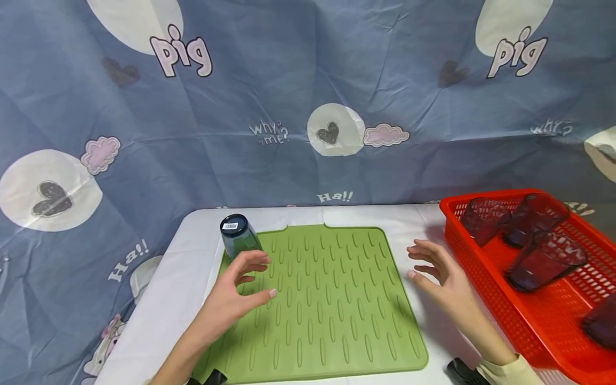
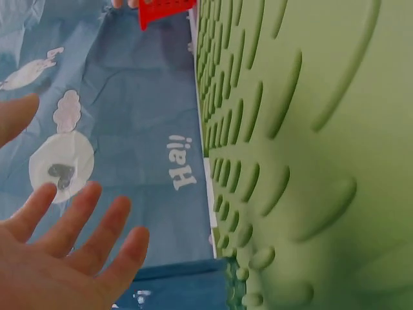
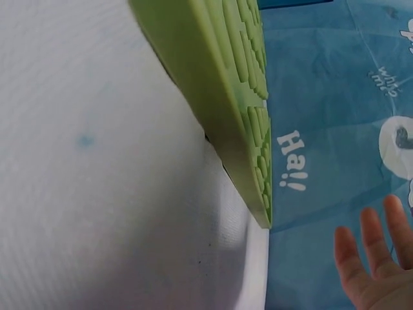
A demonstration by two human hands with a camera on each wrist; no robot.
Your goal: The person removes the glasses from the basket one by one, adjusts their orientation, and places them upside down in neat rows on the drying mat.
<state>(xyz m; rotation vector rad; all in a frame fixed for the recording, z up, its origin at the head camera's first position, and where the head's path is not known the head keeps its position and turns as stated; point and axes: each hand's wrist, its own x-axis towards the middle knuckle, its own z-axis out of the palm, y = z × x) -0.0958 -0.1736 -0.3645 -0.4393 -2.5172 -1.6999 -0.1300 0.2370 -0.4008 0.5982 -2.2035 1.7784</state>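
— While the left hand (image 1: pixel 238 289) floats over the bumpy green rubber mat (image 1: pixel 332 315), what is it near?

— It is near the dark blue see-through plastic cup (image 1: pixel 237 237). That cup stands upside down on the far left corner of the mat. The fingers are loose and spread, and the hand's grip holds nothing. The fingertips are just beside the cup, and I cannot tell if they touch it.

— What is under the mat?

— A white surface (image 1: pixel 168 299). Behind it hangs a blue cloth (image 1: pixel 289 80) with hearts and the word "pig".

— And the right hand (image 1: pixel 440 278)?

— It hovers past the right edge of the mat, over the white surface. Its fingers are spread too, and its grip is empty.

— What is far on the right?

— A red plastic basket with holes (image 1: pixel 486 299). Dark purple cups (image 1: pixel 541 262) lie inside it on their sides.

— Which step is this, do you think?

— I think one cup is set down, and the hands are between cups.

— What would the next move need?

— I think the right hand would have to reach into the basket, take one cup, and turn it mouth down.
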